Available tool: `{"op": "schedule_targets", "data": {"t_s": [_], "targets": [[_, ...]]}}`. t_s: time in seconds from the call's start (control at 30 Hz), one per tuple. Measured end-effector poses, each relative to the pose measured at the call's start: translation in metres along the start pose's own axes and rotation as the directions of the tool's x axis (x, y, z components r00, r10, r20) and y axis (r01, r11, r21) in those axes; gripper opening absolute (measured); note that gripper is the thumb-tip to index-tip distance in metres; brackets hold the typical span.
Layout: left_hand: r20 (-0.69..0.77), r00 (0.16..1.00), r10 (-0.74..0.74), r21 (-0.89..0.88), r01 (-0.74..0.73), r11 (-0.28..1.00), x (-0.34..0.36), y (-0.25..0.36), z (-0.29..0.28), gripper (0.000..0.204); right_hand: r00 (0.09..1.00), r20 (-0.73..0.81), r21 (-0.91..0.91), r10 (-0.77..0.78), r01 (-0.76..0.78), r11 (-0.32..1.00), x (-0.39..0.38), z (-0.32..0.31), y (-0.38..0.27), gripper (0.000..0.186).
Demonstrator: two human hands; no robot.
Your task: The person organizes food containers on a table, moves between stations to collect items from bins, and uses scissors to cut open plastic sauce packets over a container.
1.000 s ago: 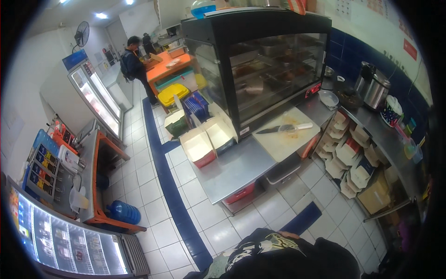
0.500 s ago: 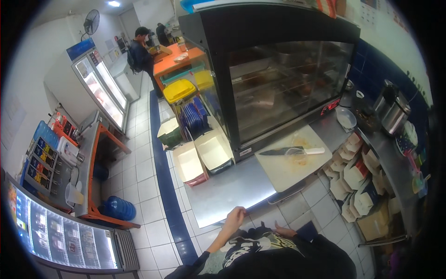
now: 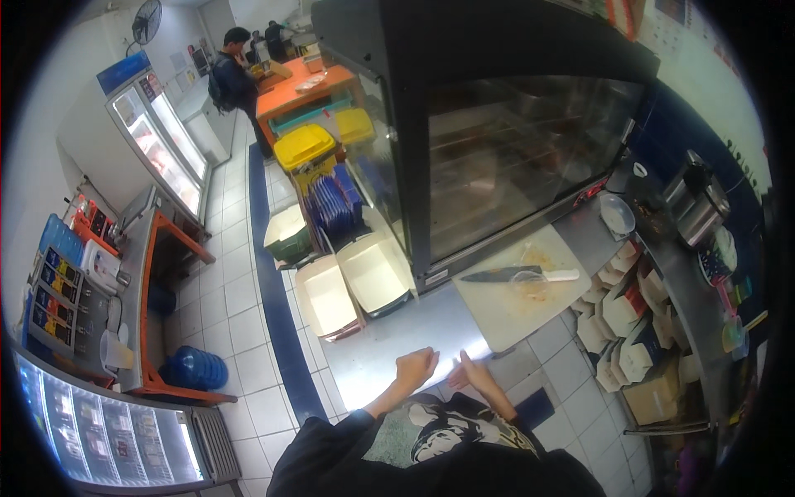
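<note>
From where I stand the room is fairly bright, and the harshest glare sits on the metal counter [image 3: 389, 344], blown nearly white close to the left hand [image 3: 416, 370] and the right hand [image 3: 474, 376]. Cold bluish light spills from the low display fridge [image 3: 95, 431]; the tall fridge [image 3: 157, 157] glows white too. The glass front [image 3: 522, 166] of the black cabinet [image 3: 489, 45] looks murky, its inside smeared and hard to make out. Shadow gathers beneath the right-hand worktop [image 3: 700, 282]. Distant things turn soft, and towards the round rim straight edges bow, then everything drops into black
</note>
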State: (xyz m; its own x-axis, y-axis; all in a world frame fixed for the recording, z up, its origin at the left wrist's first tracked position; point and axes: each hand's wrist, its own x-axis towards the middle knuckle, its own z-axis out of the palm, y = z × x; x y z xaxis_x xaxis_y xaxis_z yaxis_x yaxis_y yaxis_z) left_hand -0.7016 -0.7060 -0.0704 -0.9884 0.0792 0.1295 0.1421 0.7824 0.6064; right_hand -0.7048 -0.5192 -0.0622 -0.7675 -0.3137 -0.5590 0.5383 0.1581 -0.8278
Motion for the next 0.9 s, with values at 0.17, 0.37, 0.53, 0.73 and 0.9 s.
{"op": "schedule_targets", "data": {"t_s": [0.17,0.37,0.53,0.73,0.9], "targets": [[0.584,0.788,-0.194,-0.070,0.286,0.956,0.035,-0.021,-0.024,0.064,0.991,-0.027,-0.354,0.130,-0.131,0.926,0.039,0.019,-0.026,0.084],[0.886,0.378,-0.268,-0.049,0.651,0.757,0.037,-0.032,-0.048,0.090,0.896,0.028,-0.526,0.442,-0.363,0.769,0.070,0.017,-0.051,0.092],[0.841,0.415,-0.348,-0.018,0.664,0.748,0.038,-0.046,-0.031,0.087,0.704,-0.016,-0.614,0.710,-0.567,0.549,0.090,0.032,-0.063,0.096],[0.697,0.661,-0.276,0.019,0.368,0.930,0.018,-0.039,-0.020,0.065,0.970,-0.230,-0.693,-0.080,-0.106,0.713,0.044,0.037,-0.029,0.062],[0.567,0.804,0.182,0.021,-0.235,0.972,0.005,0.019,0.009,0.047,0.758,-0.348,-0.592,-0.551,0.278,0.756,-0.040,0.014,0.115,0.020]]}}
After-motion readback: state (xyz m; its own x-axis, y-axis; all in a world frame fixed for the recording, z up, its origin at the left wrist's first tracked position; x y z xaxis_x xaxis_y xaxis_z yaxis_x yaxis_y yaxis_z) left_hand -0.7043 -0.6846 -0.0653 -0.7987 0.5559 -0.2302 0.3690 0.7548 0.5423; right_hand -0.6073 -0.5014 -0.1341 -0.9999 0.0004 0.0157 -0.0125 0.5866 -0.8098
